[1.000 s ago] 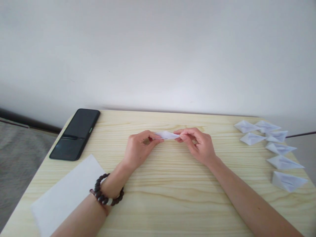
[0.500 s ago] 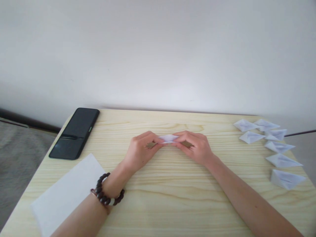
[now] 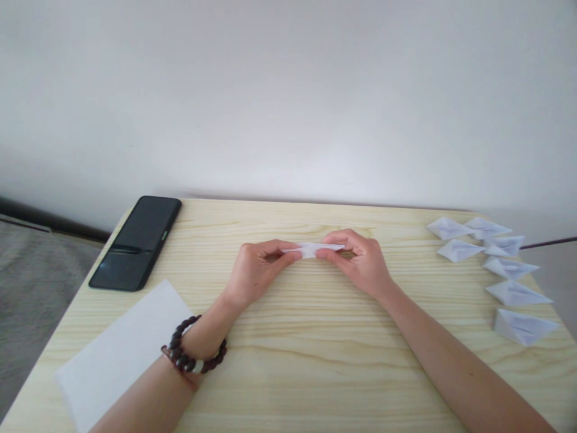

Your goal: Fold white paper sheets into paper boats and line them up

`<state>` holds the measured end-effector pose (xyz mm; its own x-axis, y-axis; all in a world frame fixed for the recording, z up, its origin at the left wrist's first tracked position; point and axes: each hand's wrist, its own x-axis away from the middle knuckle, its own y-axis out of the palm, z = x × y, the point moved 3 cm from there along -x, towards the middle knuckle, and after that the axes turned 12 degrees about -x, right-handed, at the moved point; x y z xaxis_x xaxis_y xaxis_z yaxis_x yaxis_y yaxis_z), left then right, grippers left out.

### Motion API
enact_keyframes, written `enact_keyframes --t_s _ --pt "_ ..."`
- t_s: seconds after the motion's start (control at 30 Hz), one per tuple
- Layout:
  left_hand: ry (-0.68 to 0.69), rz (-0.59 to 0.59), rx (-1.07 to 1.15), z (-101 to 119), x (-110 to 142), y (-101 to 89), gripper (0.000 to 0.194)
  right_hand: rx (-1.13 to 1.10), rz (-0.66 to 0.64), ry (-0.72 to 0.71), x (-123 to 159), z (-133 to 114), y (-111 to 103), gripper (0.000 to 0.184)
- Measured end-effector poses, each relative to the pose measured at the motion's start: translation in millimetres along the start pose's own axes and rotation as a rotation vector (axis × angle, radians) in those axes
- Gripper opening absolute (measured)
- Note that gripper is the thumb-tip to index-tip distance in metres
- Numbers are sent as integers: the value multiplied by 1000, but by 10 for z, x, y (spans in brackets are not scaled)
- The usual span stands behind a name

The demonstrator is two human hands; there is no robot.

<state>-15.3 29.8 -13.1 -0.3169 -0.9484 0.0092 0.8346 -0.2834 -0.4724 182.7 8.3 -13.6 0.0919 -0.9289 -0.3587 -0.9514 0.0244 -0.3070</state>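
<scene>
Between my two hands, above the middle of the table, is a small folded white paper boat (image 3: pixel 309 250). My left hand (image 3: pixel 259 267) pinches its left end between thumb and fingers. The right end is gripped by my right hand (image 3: pixel 358 261), thumb on the near side and fingers behind. Fingertips cover part of both ends. Several finished-looking paper boats (image 3: pixel 518 293) of the same white paper stand grouped at the table's right side.
A dark smartphone (image 3: pixel 137 240) lies at the table's back left corner. White paper (image 3: pixel 121 355) rests at the left, partly under my left forearm. The pale wooden table (image 3: pixel 315 373) meets a white wall (image 3: pixel 288 108) behind.
The paper boat has been turned in my fingers and now shows a narrow edge with pointed ends. My right fingers have shifted outward along it, and both thumbs sit nearer its front.
</scene>
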Motion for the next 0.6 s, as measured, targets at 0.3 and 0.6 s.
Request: enact_keyframes --t_s 0.3,0.6 --pt "129 71 -282 58 4 18 19 83 -133 17 -46 -35 17 9" --pt "343 177 -597 62 -2 26 11 303 -152 -124 -58 -17 59 11"
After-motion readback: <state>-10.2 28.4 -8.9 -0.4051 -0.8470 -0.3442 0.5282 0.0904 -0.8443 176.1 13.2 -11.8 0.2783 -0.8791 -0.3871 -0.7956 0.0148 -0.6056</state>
